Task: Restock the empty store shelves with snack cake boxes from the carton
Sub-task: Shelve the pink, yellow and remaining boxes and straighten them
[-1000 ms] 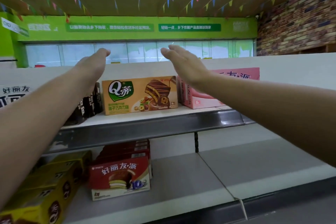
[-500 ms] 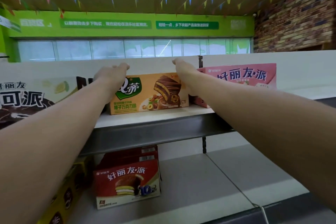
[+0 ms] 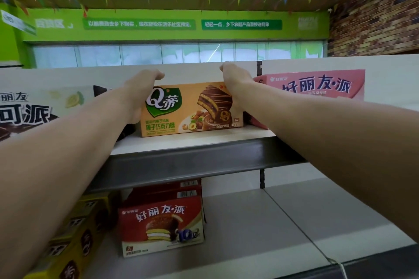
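An orange snack cake box with a green Q logo stands on the upper shelf, facing me. My left hand wraps its left end, fingers curled over the top edge. My right hand clasps its right end the same way. Both arms reach up and forward. A pink snack cake box stands just right of it, close to my right wrist. A white and black box stands to the left. No carton is in view.
On the lower shelf a row of red pie boxes sits below the orange box, with yellow boxes to their left. A black upright post divides the white back panel. A brick wall rises at the far right.
Both hands came down from open and raised above the shelf onto the two ends of the orange box. The view moved closer to the shelf.
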The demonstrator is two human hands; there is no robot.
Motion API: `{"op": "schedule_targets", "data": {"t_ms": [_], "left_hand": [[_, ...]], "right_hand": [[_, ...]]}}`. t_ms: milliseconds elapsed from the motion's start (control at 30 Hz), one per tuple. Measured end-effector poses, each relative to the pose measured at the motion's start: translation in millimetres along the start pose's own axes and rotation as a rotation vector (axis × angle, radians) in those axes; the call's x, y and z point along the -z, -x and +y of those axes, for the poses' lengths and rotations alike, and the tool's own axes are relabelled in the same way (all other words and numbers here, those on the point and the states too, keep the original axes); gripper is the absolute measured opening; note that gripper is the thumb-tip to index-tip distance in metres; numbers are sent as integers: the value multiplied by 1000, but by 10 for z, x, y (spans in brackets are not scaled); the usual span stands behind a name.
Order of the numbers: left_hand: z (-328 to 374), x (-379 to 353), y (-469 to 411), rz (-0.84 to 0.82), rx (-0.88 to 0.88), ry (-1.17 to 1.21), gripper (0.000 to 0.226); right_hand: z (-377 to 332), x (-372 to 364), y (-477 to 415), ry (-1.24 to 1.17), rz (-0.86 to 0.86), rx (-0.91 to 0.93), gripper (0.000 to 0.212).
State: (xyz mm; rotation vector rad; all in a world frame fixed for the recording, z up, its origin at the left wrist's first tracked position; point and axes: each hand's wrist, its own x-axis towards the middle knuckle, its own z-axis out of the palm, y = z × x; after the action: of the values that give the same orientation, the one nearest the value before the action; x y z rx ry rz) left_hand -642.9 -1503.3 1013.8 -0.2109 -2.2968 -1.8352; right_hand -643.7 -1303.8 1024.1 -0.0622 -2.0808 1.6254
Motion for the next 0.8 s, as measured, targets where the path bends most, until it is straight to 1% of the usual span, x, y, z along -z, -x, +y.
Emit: {"op": "schedule_targets", "data": {"t_ms": [33,100,200,233,367,467,533,600,633,700,800], "left_hand": [[-8,8,-1,-9,4,0,33],[-10,11,-1,-13,4,6,33],[20,-30,73,2,-14,30,30],[25,-39,77,1,-16,48,29],[40,-23,122,-42,-4,96,26],[64,-2,156,-37,-5,104,37],[58,25,171,6,-81,92,49],[56,44,176,59,-140,70,71],[64,43,204,84,-172,40,76],[87,34,277,126,-220,-14,74],[169,30,361,154,-272,-64,78]], "right_hand": [[34,0,-90,-12,37,6,37],[9,-13,-10,37,24,-12,35],[4,2,79,-59,24,-114,23],[20,8,46,-61,21,-116,22],[-2,15,91,-74,3,-111,32],[-5,17,119,-60,-15,-101,37],[-7,18,137,-1,4,-39,41],[-47,21,156,124,68,105,44],[-77,23,183,188,91,182,43],[-157,24,258,283,117,297,47],[-301,43,366,321,128,390,57]]}}
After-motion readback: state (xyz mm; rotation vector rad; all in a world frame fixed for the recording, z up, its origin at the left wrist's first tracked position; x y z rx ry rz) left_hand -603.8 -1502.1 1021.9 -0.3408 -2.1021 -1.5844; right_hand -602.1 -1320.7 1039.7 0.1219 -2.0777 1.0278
